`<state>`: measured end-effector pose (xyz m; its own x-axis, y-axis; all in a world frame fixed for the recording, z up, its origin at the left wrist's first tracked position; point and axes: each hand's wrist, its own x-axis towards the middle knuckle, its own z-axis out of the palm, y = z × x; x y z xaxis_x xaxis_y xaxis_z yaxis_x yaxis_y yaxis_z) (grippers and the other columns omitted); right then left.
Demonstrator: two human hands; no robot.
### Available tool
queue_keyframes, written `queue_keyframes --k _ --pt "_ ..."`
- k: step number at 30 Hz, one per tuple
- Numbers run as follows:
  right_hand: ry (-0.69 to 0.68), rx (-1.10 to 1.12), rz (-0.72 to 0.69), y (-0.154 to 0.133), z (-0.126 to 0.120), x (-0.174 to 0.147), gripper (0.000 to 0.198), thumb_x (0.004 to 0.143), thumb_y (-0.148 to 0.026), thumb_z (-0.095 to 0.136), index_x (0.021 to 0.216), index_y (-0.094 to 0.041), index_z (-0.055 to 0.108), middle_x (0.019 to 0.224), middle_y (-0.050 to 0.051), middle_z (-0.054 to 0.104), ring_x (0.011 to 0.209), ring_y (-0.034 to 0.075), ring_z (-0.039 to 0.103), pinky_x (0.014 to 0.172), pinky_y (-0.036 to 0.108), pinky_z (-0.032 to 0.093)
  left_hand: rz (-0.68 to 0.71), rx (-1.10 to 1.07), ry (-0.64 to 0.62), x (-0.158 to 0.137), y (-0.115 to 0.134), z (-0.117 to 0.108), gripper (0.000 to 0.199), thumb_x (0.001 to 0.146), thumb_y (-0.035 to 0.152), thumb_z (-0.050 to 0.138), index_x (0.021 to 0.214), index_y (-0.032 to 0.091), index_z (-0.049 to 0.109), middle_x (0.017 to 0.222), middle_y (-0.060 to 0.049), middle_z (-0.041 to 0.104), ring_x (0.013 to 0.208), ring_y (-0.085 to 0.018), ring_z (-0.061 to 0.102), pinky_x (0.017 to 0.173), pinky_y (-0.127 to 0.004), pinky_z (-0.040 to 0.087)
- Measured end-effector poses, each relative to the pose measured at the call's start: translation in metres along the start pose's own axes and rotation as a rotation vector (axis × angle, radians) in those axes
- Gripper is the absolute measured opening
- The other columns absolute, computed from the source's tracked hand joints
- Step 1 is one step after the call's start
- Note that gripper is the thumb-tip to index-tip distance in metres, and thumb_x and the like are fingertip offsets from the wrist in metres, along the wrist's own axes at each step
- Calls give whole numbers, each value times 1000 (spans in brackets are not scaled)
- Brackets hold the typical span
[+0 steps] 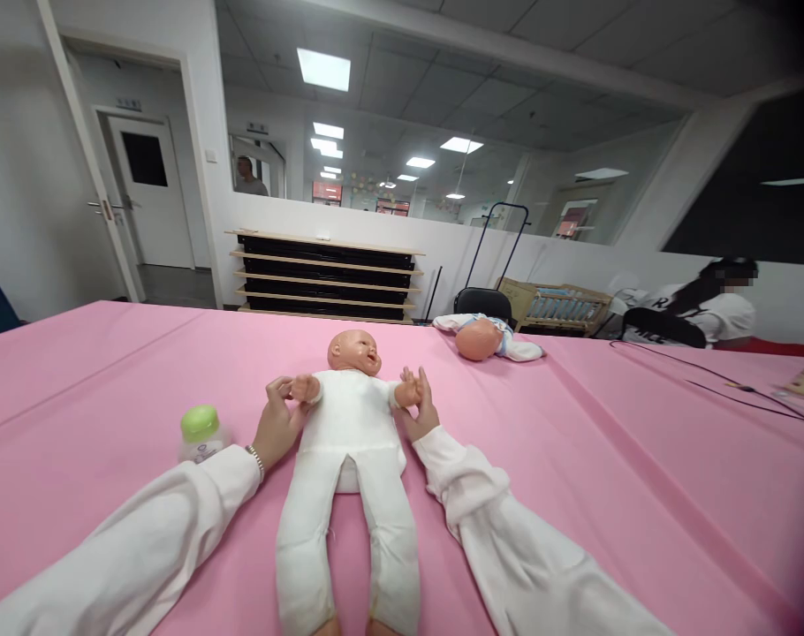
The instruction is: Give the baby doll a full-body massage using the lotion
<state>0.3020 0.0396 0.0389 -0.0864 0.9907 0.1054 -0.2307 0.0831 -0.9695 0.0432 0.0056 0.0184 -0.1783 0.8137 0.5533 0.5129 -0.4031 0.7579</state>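
A baby doll [349, 420] with a white cloth body lies on its back on the pink table cover [541, 477], head away from me and turned to the right. My left hand [279, 428] is closed around the doll's hand on the left side, fingers and thumb wrapped about it. On the other side, my right hand [423, 413] grips the doll's other hand, whose small fingers point up beside mine. Close to my left wrist stands a jar [201, 431] with a green lid, partly hidden by my sleeve.
A second doll [481, 338] in white clothes lies at the table's far edge. Black cables [707, 371] run across the right side. Beyond the table are a black chair [482, 303], a wooden crib [561, 306], a low shelf [326, 274] and a seated person [700, 309].
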Motion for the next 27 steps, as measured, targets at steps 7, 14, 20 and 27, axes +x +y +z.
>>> queue_keyframes --k 7,14,20,27 --pt "348 -424 -430 22 15 66 42 79 -32 47 120 -23 45 127 5 48 119 15 42 103 31 28 -209 412 2 64 -17 42 31 87 31 31 112 16 42 105 -16 56 104 -30 50 85 -45 36" --pt "346 -560 -222 37 -3 82 35 73 -40 52 103 -21 55 101 5 61 96 20 55 90 34 39 -254 411 -210 77 -36 44 32 87 37 31 108 23 51 88 -11 65 87 -28 60 73 -38 40" --pt "398 -616 -339 28 10 66 50 76 -39 51 122 -21 39 124 10 47 114 22 45 99 37 33 -246 363 -103 69 -27 41 53 85 41 36 130 13 25 108 -17 58 90 -27 60 70 -34 43" --pt "262 -491 -546 23 0 14 67 68 -25 62 127 -19 30 133 10 38 125 18 35 107 34 27 107 213 164 32 -16 18 68 72 27 53 131 13 21 116 -16 49 103 -26 52 88 -39 41"
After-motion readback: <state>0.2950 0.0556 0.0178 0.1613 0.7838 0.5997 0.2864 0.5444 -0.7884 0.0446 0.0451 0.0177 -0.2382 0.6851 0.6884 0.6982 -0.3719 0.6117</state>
